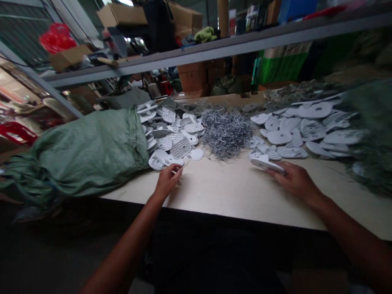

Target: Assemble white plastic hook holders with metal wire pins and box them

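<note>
My left hand [168,178] is at the near edge of the left pile, thumb and fingers pinched together. A thin metal pin [186,163] seems to stick out at its fingertips, though blur makes it faint. Just beyond lies a white plastic piece [174,160] from the heap of flat, ribbed pieces [180,148]. On the other side, my right hand [295,179] grips a flat white plastic pad [266,164] by its near end, tilted above the table. Between the hands, farther back, rises a tangled mound of thin metal pins [226,132].
A green woven sack [101,143] lies on the left with its mouth toward the pieces. More white pads [315,130] are heaped at right beside another green sack [372,122]. A shelf edge [214,51] with boxes crosses above the pale table [220,192].
</note>
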Action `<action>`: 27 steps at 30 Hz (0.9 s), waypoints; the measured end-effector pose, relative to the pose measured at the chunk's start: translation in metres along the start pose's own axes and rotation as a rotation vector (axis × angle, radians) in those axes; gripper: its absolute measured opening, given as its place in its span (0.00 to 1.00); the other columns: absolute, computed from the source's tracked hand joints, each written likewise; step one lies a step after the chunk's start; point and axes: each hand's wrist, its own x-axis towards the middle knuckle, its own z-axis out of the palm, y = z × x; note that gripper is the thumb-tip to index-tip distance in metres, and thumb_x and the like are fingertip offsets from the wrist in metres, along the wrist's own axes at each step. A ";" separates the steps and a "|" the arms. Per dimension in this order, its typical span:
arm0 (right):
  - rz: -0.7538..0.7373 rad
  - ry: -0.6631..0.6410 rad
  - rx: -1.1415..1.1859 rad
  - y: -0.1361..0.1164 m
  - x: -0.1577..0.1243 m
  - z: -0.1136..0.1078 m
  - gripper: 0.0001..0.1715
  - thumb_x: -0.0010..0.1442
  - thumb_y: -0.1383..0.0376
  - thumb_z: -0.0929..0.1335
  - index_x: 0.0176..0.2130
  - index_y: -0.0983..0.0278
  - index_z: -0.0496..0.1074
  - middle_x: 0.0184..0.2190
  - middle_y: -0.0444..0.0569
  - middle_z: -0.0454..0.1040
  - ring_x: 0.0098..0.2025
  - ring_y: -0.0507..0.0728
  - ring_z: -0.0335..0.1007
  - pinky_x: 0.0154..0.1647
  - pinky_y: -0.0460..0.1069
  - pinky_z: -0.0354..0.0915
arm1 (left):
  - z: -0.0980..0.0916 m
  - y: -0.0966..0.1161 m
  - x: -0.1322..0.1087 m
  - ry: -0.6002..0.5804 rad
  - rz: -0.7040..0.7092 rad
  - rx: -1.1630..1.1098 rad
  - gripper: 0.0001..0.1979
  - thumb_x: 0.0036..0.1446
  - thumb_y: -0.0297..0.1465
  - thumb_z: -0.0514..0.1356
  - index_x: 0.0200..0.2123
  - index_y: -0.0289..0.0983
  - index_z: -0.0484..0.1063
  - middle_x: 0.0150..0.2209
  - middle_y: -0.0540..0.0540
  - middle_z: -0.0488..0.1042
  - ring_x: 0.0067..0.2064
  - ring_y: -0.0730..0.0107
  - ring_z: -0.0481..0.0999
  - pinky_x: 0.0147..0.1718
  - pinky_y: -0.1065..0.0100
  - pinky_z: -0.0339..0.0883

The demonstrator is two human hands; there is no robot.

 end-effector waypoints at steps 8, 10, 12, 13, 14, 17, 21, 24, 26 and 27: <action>-0.193 0.144 0.008 0.001 0.003 0.038 0.17 0.72 0.52 0.70 0.52 0.58 0.82 0.52 0.55 0.84 0.50 0.68 0.84 0.53 0.59 0.78 | -0.045 -0.006 0.075 0.111 0.055 0.271 0.20 0.65 0.42 0.63 0.56 0.39 0.77 0.45 0.44 0.80 0.30 0.69 0.75 0.33 0.67 0.68; -0.200 0.204 0.043 -0.004 0.003 0.046 0.17 0.71 0.53 0.72 0.52 0.60 0.81 0.49 0.54 0.85 0.46 0.66 0.85 0.48 0.57 0.79 | -0.050 -0.006 0.098 0.122 0.051 0.349 0.21 0.64 0.40 0.64 0.57 0.39 0.77 0.48 0.42 0.80 0.33 0.67 0.75 0.37 0.65 0.68; -0.208 0.235 0.084 -0.009 0.002 0.052 0.15 0.70 0.54 0.73 0.51 0.60 0.82 0.47 0.52 0.85 0.43 0.65 0.85 0.46 0.56 0.80 | -0.050 -0.006 0.119 0.109 0.039 0.419 0.21 0.61 0.39 0.67 0.56 0.38 0.78 0.47 0.41 0.81 0.36 0.63 0.77 0.40 0.64 0.68; -0.225 0.234 0.108 -0.011 0.000 0.055 0.14 0.70 0.55 0.74 0.50 0.59 0.82 0.47 0.52 0.85 0.42 0.64 0.85 0.45 0.55 0.80 | -0.047 -0.006 0.128 0.091 0.033 0.449 0.20 0.59 0.38 0.68 0.54 0.38 0.79 0.45 0.42 0.81 0.37 0.61 0.77 0.40 0.64 0.68; -0.247 0.232 0.130 -0.013 -0.002 0.057 0.12 0.70 0.56 0.74 0.50 0.59 0.82 0.47 0.52 0.85 0.42 0.64 0.85 0.46 0.55 0.80 | -0.045 -0.006 0.135 0.068 0.029 0.476 0.18 0.57 0.36 0.69 0.50 0.39 0.80 0.42 0.43 0.82 0.38 0.59 0.77 0.40 0.63 0.67; -0.316 0.253 0.182 -0.016 -0.007 0.061 0.07 0.70 0.60 0.74 0.48 0.57 0.82 0.47 0.50 0.85 0.41 0.63 0.85 0.44 0.55 0.81 | -0.037 -0.002 0.147 -0.012 0.035 0.527 0.08 0.53 0.31 0.69 0.38 0.39 0.80 0.33 0.46 0.79 0.36 0.59 0.76 0.36 0.64 0.65; -0.225 0.271 0.215 -0.019 -0.009 0.058 0.07 0.69 0.59 0.75 0.46 0.56 0.83 0.45 0.49 0.85 0.40 0.64 0.85 0.44 0.56 0.81 | -0.040 0.014 0.133 -0.069 0.104 0.533 0.04 0.56 0.30 0.66 0.37 0.39 0.77 0.34 0.48 0.78 0.36 0.62 0.75 0.36 0.65 0.64; -0.157 0.241 0.232 -0.023 -0.009 0.054 0.08 0.69 0.57 0.75 0.43 0.58 0.82 0.43 0.50 0.85 0.38 0.63 0.85 0.42 0.54 0.80 | -0.047 0.030 0.102 -0.078 0.196 0.520 0.05 0.61 0.32 0.64 0.41 0.40 0.77 0.38 0.48 0.76 0.35 0.65 0.75 0.36 0.66 0.65; -0.156 0.214 0.240 -0.025 -0.009 0.052 0.09 0.69 0.57 0.75 0.42 0.59 0.82 0.41 0.51 0.85 0.36 0.62 0.84 0.39 0.52 0.79 | -0.048 0.038 0.077 -0.081 0.236 0.546 0.05 0.63 0.32 0.64 0.42 0.41 0.77 0.40 0.48 0.76 0.33 0.67 0.75 0.35 0.66 0.65; -0.156 0.201 0.245 -0.027 -0.010 0.050 0.09 0.69 0.56 0.75 0.42 0.59 0.82 0.39 0.51 0.84 0.35 0.62 0.83 0.38 0.52 0.78 | -0.047 0.042 0.065 -0.096 0.244 0.560 0.05 0.64 0.32 0.63 0.43 0.41 0.77 0.41 0.48 0.76 0.33 0.68 0.75 0.35 0.66 0.65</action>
